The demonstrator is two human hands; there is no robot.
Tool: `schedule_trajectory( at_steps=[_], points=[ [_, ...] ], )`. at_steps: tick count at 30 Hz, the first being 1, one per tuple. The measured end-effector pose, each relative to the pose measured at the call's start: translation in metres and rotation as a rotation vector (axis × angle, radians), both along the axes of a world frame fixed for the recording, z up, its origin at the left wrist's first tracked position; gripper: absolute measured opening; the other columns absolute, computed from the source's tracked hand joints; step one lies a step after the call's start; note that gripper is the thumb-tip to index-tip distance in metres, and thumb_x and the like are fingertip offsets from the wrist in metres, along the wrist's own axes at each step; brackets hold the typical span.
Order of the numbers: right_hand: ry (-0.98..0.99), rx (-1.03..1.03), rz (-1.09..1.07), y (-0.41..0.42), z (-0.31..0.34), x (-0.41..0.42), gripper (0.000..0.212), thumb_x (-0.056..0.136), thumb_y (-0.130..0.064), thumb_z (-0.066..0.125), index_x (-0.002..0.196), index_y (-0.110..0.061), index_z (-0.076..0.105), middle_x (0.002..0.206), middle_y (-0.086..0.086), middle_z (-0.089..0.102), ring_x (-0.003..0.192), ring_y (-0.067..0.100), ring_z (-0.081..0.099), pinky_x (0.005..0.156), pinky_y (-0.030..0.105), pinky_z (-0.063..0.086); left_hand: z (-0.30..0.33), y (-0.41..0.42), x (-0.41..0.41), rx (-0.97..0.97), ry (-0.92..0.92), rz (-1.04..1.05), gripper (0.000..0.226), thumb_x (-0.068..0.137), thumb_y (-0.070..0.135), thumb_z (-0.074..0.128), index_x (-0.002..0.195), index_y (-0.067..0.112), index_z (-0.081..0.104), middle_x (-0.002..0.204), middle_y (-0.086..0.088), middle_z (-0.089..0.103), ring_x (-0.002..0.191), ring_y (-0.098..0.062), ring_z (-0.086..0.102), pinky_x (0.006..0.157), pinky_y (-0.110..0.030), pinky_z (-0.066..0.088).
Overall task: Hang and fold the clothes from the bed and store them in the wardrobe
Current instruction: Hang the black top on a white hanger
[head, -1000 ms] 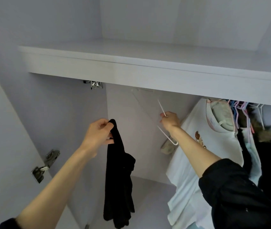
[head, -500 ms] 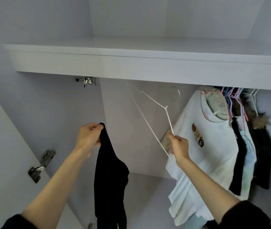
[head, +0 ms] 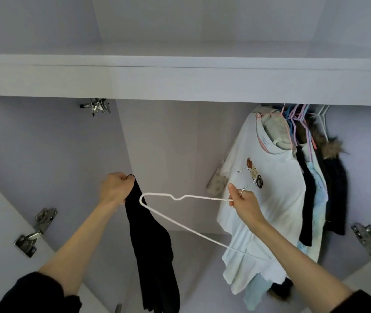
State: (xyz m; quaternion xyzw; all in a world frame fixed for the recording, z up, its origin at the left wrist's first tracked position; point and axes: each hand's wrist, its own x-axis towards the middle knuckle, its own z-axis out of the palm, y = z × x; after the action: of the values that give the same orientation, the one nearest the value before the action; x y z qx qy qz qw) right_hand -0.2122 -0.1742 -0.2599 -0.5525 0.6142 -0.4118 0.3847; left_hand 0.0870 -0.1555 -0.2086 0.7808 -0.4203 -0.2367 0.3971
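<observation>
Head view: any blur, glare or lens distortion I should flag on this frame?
Head view: wide-angle bending curves the shelf edge and splays the wardrobe walls; light is soft and even, no glare. The left hand looks slightly smeared, while the white hanger in the right hand stays readable. The black garment shows almost no fold detail.

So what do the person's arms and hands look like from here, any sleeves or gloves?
Both hands, left hand and right hand, are bare: no gloves, rings or watch visible. Forearms are uncovered; dark black sleeves are pushed up toward the elbows on both arms.
</observation>
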Motion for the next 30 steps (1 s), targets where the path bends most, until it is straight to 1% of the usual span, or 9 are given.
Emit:
schedule_trajectory(
  at_steps=[5,10,13,16,20,22,25,27,30],
  points=[
    [0.132,-0.058,0.032,0.003,0.004,0.003,0.053,0.098,-0.036,0.043,0.049,-0.015,0.039,0.041,-0.011,0.044,0.045,0.004,0.042,0.053,0.021,0.033,-0.008,0.002,-0.013,0.069,-0.169,-0.089,0.027,0.087,0.024,0.054,0.075,0.002,0.066,0.073,-0.017,0.066,0.069,-0.03,0.062,0.062,-0.028,0.045],
    [0.314,-0.068,-0.006,0.004,0.008,-0.003,0.055,0.099,-0.038,0.038,0.062,0.001,0.05,0.064,0.012,0.057,0.064,0.025,0.049,0.067,0.033,0.043,-0.006,0.005,-0.023,0.061,-0.285,-0.111,0.026,0.088,0.023,0.052,0.072,0.006,0.064,0.071,-0.015,0.063,0.075,-0.034,0.059,0.068,-0.033,0.05],
    [0.377,-0.087,-0.009,0.005,0.015,0.0,0.056,0.101,-0.036,0.035,0.062,0.003,0.048,0.071,0.022,0.061,0.071,0.033,0.053,0.074,0.038,0.045,-0.004,0.008,-0.036,0.051,-0.317,-0.144,0.031,0.089,0.021,0.05,0.061,0.009,0.055,0.06,-0.01,0.054,0.068,-0.035,0.055,0.062,-0.033,0.046],
    [0.491,-0.139,-0.03,0.009,0.026,0.014,0.056,0.102,-0.035,0.03,0.055,-0.006,0.04,0.065,0.016,0.055,0.074,0.035,0.052,0.066,0.035,0.041,0.002,0.009,-0.053,0.024,-0.334,-0.153,0.031,0.09,0.019,0.05,0.061,0.01,0.052,0.058,-0.007,0.049,0.065,-0.034,0.05,0.058,-0.03,0.037],
    [0.72,-0.3,-0.081,0.016,0.033,0.04,0.052,0.103,-0.033,0.027,0.086,0.0,0.063,0.085,0.02,0.066,0.083,0.037,0.061,0.062,0.032,0.033,0.02,0.006,-0.071,-0.114,-0.297,-0.185,0.025,0.091,0.018,0.05,0.073,0.004,0.06,0.063,-0.009,0.054,0.07,-0.034,0.051,0.061,-0.031,0.04],
    [0.787,-0.381,-0.032,0.024,0.032,0.055,0.05,0.103,-0.033,0.029,0.087,-0.001,0.064,0.08,0.018,0.068,0.078,0.036,0.063,0.059,0.031,0.032,0.032,0.004,-0.082,-0.212,-0.236,-0.221,0.027,0.091,0.018,0.052,0.071,0.002,0.06,0.06,-0.01,0.055,0.066,-0.029,0.049,0.061,-0.027,0.037],
    [0.568,-0.367,-0.019,0.028,0.031,0.07,0.051,0.102,-0.032,0.033,0.063,-0.005,0.05,0.057,0.009,0.055,0.066,0.035,0.059,0.055,0.03,0.029,0.044,0.006,-0.093,-0.303,-0.163,-0.268,0.024,0.09,0.016,0.054,0.072,0.003,0.063,0.065,-0.016,0.063,0.061,-0.023,0.048,0.05,-0.012,0.034],
    [0.325,-0.286,-0.086,0.023,0.039,0.071,0.054,0.102,-0.031,0.032,0.053,-0.01,0.035,0.05,0.003,0.043,0.062,0.033,0.05,0.057,0.031,0.028,0.043,0.013,-0.094,-0.273,-0.256,-0.373,0.019,0.089,0.017,0.056,0.077,0.007,0.066,0.074,-0.013,0.065,0.067,-0.021,0.055,0.053,-0.01,0.037],
    [0.17,-0.288,-0.103,0.018,0.05,0.064,0.06,0.102,-0.034,0.03,0.058,0.005,0.046,0.062,0.017,0.058,0.067,0.036,0.052,0.064,0.039,0.039,0.029,0.022,-0.091,-0.217,-0.617,-0.562,0.018,0.089,0.028,0.059,0.093,0.014,0.069,0.107,-0.002,0.055,0.104,-0.02,0.05,0.09,-0.026,0.038]
  ],
)
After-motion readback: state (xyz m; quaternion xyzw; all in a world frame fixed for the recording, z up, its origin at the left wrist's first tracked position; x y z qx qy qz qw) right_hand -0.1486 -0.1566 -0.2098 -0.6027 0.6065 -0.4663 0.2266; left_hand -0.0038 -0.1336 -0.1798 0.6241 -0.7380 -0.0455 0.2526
